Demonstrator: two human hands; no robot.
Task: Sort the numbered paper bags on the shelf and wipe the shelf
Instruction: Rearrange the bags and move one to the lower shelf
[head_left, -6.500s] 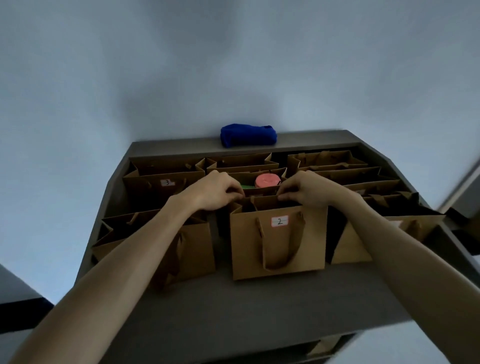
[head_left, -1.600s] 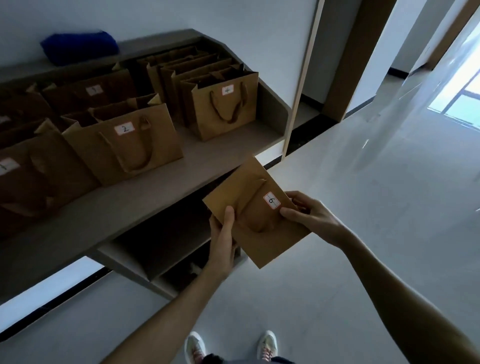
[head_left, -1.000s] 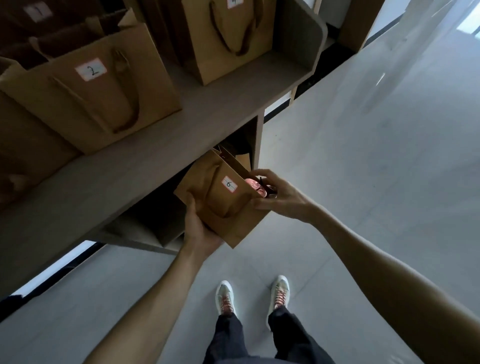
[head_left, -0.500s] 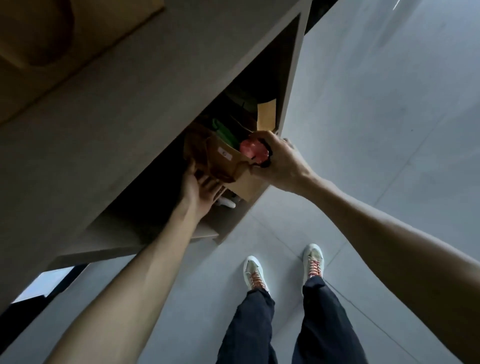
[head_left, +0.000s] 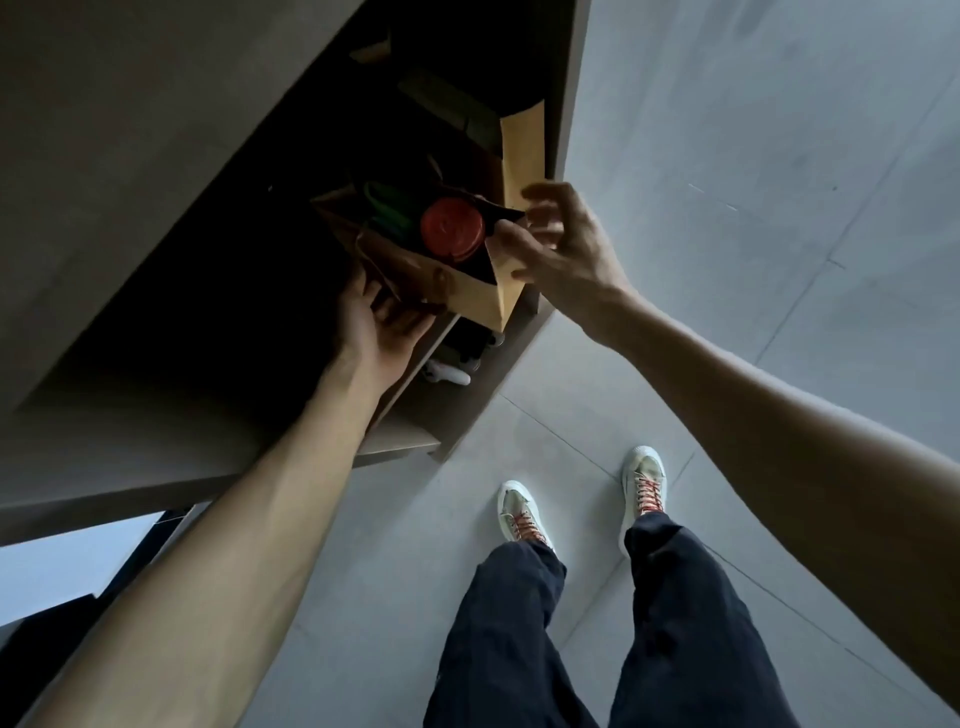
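The brown paper bag (head_left: 467, 291) sits tilted in the dark compartment under the grey shelf top (head_left: 156, 156). Its open mouth shows a red round lid (head_left: 452, 228) and something green (head_left: 387, 208); its number label is not visible. My left hand (head_left: 374, 332) is palm up against the bag's lower front, fingers touching the paper. My right hand (head_left: 561, 254) is at the bag's right rim, thumb against the paper, the other fingers blurred and lifted apart.
Another brown bag (head_left: 524, 150) stands behind it against the compartment's right wall (head_left: 566, 104). A white shoe (head_left: 447, 374) lies on the lower ledge. My feet (head_left: 582, 509) stand on the grey tiled floor to the right.
The bag has gone deeper into the lower compartment. My right hand's fingers have loosened from the rim, and the view has tilted further down.
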